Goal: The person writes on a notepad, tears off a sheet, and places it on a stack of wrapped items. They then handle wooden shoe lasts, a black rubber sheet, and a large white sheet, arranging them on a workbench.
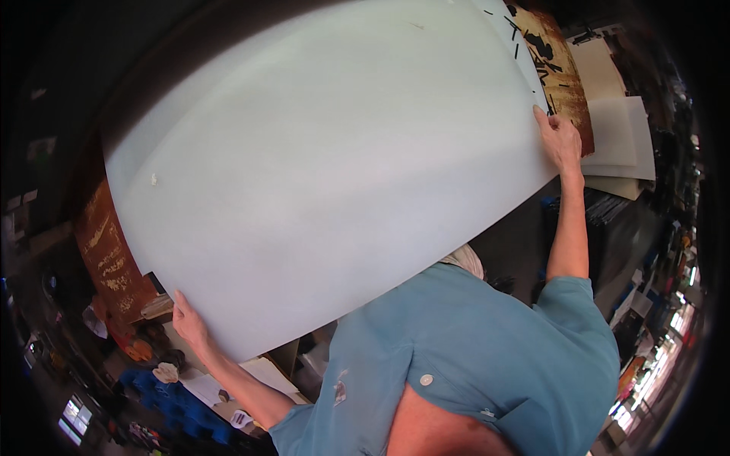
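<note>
A large, pale white sheet [327,175], smooth and thin, fills most of the head view and reaches close to my body. My left hand [190,325] grips its near left edge, the thumb up along the border and the other fingers hidden beneath. On the right edge my right hand [561,140] holds the same sheet, thumb on top and fingers curled at the rim. The sheet covers much of a rusty, worn metal surface [566,83] that shows past it at both sides. Small black strips and scraps [541,47] lie at the far right corner.
Stacked white sheets [620,133] lie beyond my right hand. Under my right arm is a dark pile [604,209]. Blue plastic containers [171,403] and a pale board [266,376] with small items lie by my left forearm. Dark machinery stands at the far left.
</note>
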The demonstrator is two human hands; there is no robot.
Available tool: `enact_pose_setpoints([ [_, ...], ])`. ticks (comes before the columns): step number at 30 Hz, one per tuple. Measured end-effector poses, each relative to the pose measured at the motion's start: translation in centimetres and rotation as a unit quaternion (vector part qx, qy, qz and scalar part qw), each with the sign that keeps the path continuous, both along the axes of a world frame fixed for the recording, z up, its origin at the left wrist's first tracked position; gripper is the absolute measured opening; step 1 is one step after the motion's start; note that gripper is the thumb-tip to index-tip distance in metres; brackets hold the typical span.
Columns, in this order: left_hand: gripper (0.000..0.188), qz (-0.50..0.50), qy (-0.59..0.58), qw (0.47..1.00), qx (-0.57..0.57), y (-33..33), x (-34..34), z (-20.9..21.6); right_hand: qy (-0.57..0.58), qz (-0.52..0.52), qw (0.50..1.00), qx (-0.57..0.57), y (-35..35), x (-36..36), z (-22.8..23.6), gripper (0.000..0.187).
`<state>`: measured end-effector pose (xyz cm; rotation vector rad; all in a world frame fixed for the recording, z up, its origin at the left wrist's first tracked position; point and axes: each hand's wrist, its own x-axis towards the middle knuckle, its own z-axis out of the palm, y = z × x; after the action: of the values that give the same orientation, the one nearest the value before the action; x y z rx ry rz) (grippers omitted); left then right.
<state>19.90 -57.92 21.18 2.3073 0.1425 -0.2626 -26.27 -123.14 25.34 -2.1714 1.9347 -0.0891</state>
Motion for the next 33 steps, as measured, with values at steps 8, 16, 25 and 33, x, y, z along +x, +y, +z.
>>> enact_pose_setpoints([
  [8,0.049,-0.003,0.005,0.997,-0.082,3.7,-2.9,-1.8,-0.028,-0.052,0.998,0.018,0.9,-1.6,-2.0,0.083],
  [16,0.047,0.018,-0.078,0.991,-0.108,4.7,-3.6,-0.8,-0.306,-0.107,0.945,0.033,4.4,-4.4,-3.1,0.071],
  [25,0.058,0.031,-0.231,0.965,-0.119,2.2,-1.9,1.4,-0.522,-0.140,0.836,-0.091,7.2,-4.1,-0.2,0.065],
  [33,0.070,0.067,-0.247,0.956,-0.144,1.5,-1.2,2.0,-0.584,-0.148,0.787,-0.135,7.9,-5.8,-0.5,0.066],
])
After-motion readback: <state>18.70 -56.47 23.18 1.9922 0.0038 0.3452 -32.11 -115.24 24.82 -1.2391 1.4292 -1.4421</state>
